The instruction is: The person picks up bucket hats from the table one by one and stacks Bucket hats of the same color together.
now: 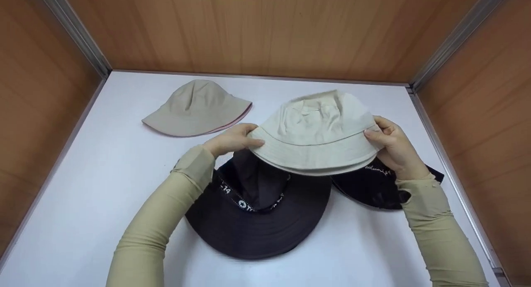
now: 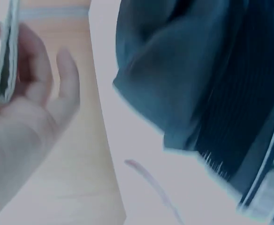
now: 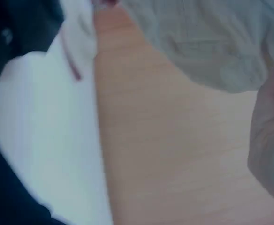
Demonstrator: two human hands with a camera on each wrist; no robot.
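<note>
Both hands hold a cream bucket hat (image 1: 319, 125) by opposite sides of its brim, above the table. The left hand (image 1: 234, 138) pinches the brim's left edge, thumb on top; in the left wrist view that brim edge (image 2: 6, 61) shows between thumb and fingers. At the right edge, the right hand (image 1: 396, 148) grips the brim with its thumb on the outer face. Below the held hat lies a black wide-brimmed hat (image 1: 265, 229) with a lettered band. A black cap (image 1: 365, 187) with white script is partly hidden behind the right hand and the cream hat.
A beige bucket hat (image 1: 195, 108) with a reddish underside lies at the back left of the white table (image 1: 83, 175). Wood-patterned panels (image 1: 265, 30) stand at the back and both sides, with metal strips at their corners.
</note>
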